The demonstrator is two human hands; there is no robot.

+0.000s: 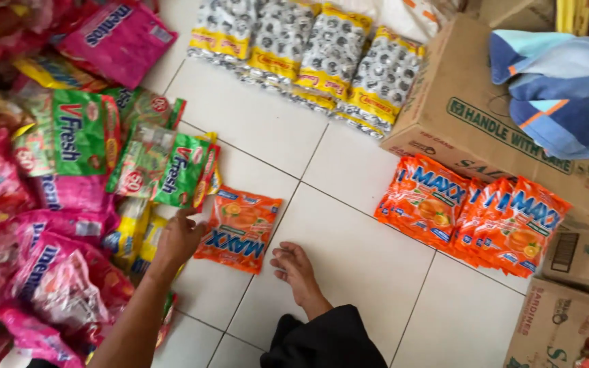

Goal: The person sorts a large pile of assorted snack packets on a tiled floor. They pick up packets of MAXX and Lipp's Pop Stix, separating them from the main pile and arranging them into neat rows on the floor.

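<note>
Orange candy bag lies alone on the tiles

Orange candy bag point(240, 228) – it lies flat on the white floor point(356, 266), apart from all the piles. Far left is a heap of pink bags point(49, 272), with green bags point(80, 133) above it, so like seems to go with like. The left hand point(178, 238) rests at the orange bag's left edge, fingers loose and spread, gripping nothing. Just right of the bag is what looks like a bare foot point(293, 267). The right hand is out of sight. Further right more orange bags point(472, 211) lie stacked together – beside a cardboard box point(465, 102).
</note>
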